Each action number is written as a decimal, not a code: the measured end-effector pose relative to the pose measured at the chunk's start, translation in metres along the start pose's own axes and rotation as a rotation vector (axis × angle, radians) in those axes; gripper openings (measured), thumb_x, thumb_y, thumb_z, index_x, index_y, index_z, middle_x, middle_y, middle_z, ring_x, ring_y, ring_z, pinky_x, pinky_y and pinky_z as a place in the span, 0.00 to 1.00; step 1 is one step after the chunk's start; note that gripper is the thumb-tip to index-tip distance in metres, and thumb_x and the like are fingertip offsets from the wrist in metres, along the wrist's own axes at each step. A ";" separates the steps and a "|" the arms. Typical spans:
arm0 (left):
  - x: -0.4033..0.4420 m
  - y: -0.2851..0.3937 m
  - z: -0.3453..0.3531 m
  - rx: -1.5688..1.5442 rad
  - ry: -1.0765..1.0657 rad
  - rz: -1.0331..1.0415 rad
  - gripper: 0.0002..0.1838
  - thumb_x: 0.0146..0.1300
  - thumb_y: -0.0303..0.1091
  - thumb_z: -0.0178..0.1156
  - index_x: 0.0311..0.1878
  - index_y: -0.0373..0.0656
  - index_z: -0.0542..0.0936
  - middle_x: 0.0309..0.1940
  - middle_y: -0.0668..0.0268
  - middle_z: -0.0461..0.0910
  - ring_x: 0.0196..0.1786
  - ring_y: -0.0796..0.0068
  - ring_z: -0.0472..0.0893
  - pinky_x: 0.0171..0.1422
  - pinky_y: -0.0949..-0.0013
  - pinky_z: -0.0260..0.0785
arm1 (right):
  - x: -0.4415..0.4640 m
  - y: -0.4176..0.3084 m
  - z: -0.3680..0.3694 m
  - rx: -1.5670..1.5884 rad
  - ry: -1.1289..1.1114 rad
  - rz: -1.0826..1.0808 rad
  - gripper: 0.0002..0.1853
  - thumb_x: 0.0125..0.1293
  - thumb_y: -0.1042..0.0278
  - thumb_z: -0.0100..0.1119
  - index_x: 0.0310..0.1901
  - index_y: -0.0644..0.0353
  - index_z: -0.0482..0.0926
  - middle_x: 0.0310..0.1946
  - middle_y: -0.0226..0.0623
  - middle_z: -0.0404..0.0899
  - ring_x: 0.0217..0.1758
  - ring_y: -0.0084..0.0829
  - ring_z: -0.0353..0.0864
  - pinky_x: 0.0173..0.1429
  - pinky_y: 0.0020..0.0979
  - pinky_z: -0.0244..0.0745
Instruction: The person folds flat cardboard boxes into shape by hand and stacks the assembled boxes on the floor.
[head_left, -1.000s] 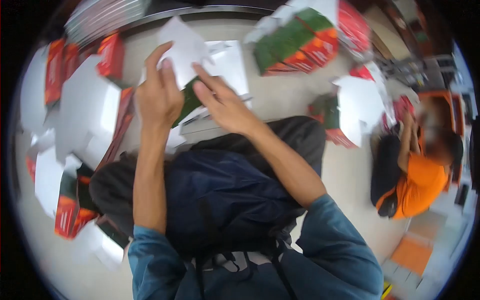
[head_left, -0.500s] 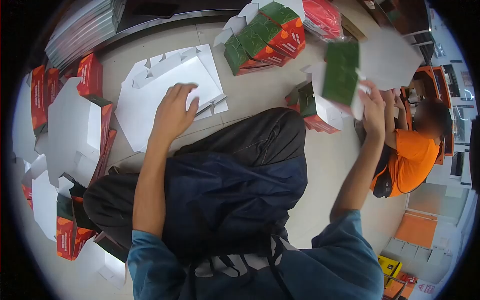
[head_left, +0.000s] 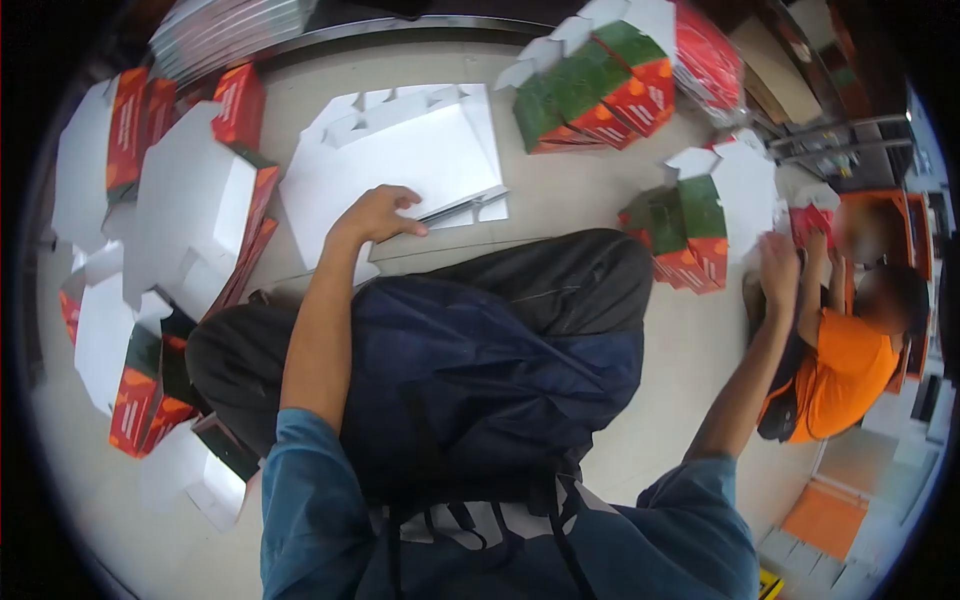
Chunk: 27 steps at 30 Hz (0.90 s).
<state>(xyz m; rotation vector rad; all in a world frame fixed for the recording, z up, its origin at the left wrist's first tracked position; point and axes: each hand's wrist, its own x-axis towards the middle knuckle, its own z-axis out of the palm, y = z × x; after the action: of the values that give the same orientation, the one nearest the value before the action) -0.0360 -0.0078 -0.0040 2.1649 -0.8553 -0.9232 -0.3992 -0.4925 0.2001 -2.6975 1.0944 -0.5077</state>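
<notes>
So from the head view, your left hand [head_left: 378, 215] is resting on the near edge of the white card sheets [head_left: 385, 150], grip loosely spread, thumb apart from the fingers. The stack fans out ahead of that grip on the floor [head_left: 690, 400], long axis running roughly across you with a slight slant. Left is clearly your nearer hand; your right hand [head_left: 780, 270] is way out to the side, just right of the green-and-red box [head_left: 690, 245]. Fingers look curled, but it's blurry, so can't tell if that grip has anything. Your right knee [head_left: 615, 265] and that box sit between right hand and sheets. More boxes [head_left: 600, 95] stand beyond.
</notes>
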 end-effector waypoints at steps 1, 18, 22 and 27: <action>0.003 -0.002 -0.002 -0.033 -0.012 0.002 0.30 0.51 0.46 0.74 0.55 0.39 0.81 0.50 0.52 0.83 0.57 0.58 0.80 0.63 0.62 0.70 | -0.005 -0.013 -0.009 0.096 0.053 -0.126 0.15 0.69 0.66 0.57 0.49 0.69 0.80 0.42 0.42 0.83 0.46 0.30 0.81 0.52 0.30 0.73; 0.009 0.010 -0.001 -0.097 -0.010 -0.104 0.19 0.63 0.44 0.62 0.46 0.37 0.85 0.42 0.47 0.84 0.47 0.57 0.83 0.54 0.63 0.73 | 0.002 -0.281 0.228 0.302 -0.790 -0.450 0.23 0.65 0.60 0.63 0.57 0.64 0.75 0.45 0.49 0.83 0.50 0.43 0.83 0.56 0.37 0.75; 0.005 0.022 -0.005 -0.065 0.245 0.051 0.14 0.61 0.36 0.59 0.43 0.35 0.84 0.38 0.50 0.85 0.39 0.60 0.84 0.48 0.65 0.74 | 0.009 -0.255 0.247 0.320 -0.629 -0.593 0.26 0.61 0.63 0.67 0.59 0.62 0.73 0.48 0.46 0.82 0.44 0.41 0.83 0.50 0.37 0.76; -0.022 0.048 -0.042 -0.404 0.295 0.119 0.13 0.61 0.35 0.61 0.42 0.35 0.84 0.31 0.52 0.85 0.34 0.67 0.84 0.41 0.67 0.75 | 0.015 -0.287 0.223 0.727 -0.689 -0.214 0.21 0.58 0.67 0.71 0.52 0.62 0.77 0.40 0.37 0.80 0.31 0.24 0.75 0.36 0.28 0.70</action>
<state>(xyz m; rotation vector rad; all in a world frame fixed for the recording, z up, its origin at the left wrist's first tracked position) -0.0301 -0.0081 0.0634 1.8183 -0.5873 -0.6314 -0.1209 -0.2897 0.0826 -2.0644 0.3336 0.0304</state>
